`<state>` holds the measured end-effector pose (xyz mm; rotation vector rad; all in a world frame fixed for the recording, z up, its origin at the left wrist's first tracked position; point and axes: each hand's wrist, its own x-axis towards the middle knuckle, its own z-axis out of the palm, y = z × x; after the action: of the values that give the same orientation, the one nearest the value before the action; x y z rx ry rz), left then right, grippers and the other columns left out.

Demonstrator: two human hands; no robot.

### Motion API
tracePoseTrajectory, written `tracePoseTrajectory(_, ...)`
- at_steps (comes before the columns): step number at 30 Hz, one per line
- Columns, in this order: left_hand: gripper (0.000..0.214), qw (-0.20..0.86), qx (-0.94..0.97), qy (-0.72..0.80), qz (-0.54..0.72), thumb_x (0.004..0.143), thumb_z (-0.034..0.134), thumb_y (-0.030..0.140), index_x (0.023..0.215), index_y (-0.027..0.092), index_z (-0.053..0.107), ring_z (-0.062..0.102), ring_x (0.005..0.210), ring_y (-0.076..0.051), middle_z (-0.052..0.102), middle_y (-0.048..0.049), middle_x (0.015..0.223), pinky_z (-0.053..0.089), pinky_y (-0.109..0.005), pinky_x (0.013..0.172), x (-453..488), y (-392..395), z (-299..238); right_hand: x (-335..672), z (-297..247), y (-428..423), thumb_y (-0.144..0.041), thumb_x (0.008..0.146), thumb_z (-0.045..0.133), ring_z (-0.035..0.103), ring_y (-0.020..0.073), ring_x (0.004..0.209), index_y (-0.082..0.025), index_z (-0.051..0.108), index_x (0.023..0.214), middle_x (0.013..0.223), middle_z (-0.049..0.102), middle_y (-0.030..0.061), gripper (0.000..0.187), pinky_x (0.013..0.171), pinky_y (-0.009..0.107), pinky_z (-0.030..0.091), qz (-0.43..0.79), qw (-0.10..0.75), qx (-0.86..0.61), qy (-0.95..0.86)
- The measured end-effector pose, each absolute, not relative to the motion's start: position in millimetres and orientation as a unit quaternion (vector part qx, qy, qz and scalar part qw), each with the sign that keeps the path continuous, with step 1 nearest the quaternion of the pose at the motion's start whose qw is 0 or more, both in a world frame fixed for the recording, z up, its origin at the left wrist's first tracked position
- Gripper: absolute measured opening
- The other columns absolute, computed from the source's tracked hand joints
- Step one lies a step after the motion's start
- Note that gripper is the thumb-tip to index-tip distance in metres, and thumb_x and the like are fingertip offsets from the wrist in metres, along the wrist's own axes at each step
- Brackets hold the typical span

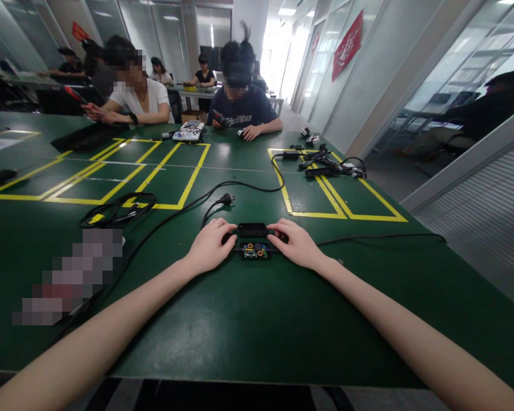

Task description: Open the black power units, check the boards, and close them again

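Observation:
A black, hollow plastic adapter cover (252, 230) sits between my two hands, its open inside facing up. My left hand (213, 244) has its fingertips at the cover's left end, and my right hand (297, 242) pinches the right end. Just nearer to me lies the other half of the adapter case (255, 252), open, with a circuit board and copper-wound coils showing inside. A black cable comes out from under my right hand, and the plug (227, 198) lies beyond my left hand.
On the green table (240, 342), a coiled black cable (117, 211) and a blurred-out flat item (75, 279) are to the left. Another adapter (291, 154) and a cable pile (332, 165) lie far right. Yellow tape marks rectangles. Across the table, a person (246, 108) holds a dark tool.

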<state>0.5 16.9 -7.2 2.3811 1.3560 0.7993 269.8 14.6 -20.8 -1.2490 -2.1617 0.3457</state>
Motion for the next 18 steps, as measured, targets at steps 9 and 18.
tracePoseTrajectory(9,0.018,0.354,0.725,0.479,0.344,0.085,0.069,0.032,0.093,0.019,0.077,0.070,0.075,-0.020,0.079,-0.0037,0.087,0.054,-0.030,0.072,4.7,15.8,-5.6,267.6,-13.3,14.2,-0.037,0.080,0.076,0.065,0.0184,0.074,-0.018,0.070,0.094,0.084,0.073,0.0040,0.024,0.069,0.032,0.050,0.373,0.367,-0.488,-0.699)
tracePoseTrajectory(18,0.017,0.396,0.696,0.452,0.393,0.080,0.072,0.035,0.082,0.018,0.072,0.068,0.068,-0.018,0.074,-0.0021,0.073,0.053,-0.028,0.066,5.9,12.5,-3.1,267.6,-1.5,7.4,-0.042,0.085,0.067,0.061,0.0178,0.071,-0.019,0.074,0.082,0.081,0.073,0.0036,0.025,0.068,0.032,0.048,0.356,0.325,-0.482,-0.732)
